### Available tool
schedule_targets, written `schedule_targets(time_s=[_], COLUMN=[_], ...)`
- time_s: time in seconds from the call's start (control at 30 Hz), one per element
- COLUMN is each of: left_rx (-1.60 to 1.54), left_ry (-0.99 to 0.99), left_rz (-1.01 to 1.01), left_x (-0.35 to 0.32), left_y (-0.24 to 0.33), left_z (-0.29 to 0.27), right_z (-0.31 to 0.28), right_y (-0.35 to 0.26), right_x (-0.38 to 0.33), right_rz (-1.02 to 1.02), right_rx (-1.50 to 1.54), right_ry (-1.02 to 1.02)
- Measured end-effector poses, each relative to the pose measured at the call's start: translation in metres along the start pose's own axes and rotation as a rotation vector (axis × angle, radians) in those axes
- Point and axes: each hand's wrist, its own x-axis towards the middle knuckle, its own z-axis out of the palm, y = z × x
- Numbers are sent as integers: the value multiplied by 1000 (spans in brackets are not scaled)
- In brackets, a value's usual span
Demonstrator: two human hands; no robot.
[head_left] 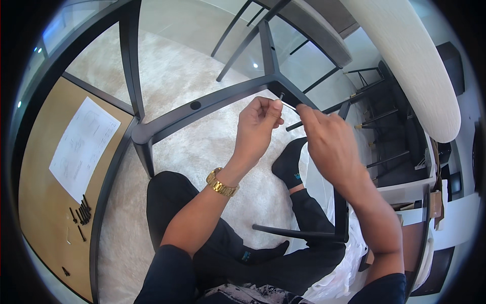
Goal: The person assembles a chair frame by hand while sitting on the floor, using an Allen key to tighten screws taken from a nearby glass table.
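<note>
My left hand [255, 126], with a gold watch [221, 183] on its wrist, pinches thumb and finger at a dark bolt [281, 96] just under a black frame [177, 112]. A thin silver hex key [289, 106] runs from that pinch to my right hand [329, 144], whose fingers are closed around its other end. How the key sits in the bolt is hidden by my left fingertips. The frame looks like part of a chair, with a curved bar, a round dark hole and several legs, and it stands tilted in front of me.
On the left, a wooden board [38, 167] in a black rim bears a printed sheet [83, 147], several black bolts [83, 210] and a small L-shaped key [68, 235]. A pale rug [187, 61] lies below. Black chairs [395, 121] and clear plastic wrap [339, 273] are at right.
</note>
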Motion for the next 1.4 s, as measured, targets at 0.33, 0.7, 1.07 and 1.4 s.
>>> schedule_targets(time_s=[0.33, 0.7, 1.07, 1.4], left_rx=[-49, -281, -221, -105], left_ry=[-104, -380, -402, -204], left_rz=[99, -73, -267, -91], left_x=[8, 2, 8, 21], left_y=[-7, -16, -4, -3], left_z=[-14, -11, -38, -55], right_z=[33, 11, 5, 36], right_y=[1, 42, 43, 40], right_x=[4, 55, 94, 90], right_rz=[23, -309, -464, -513], right_rx=[244, 145, 82, 99], right_ry=[-89, 92, -179, 60])
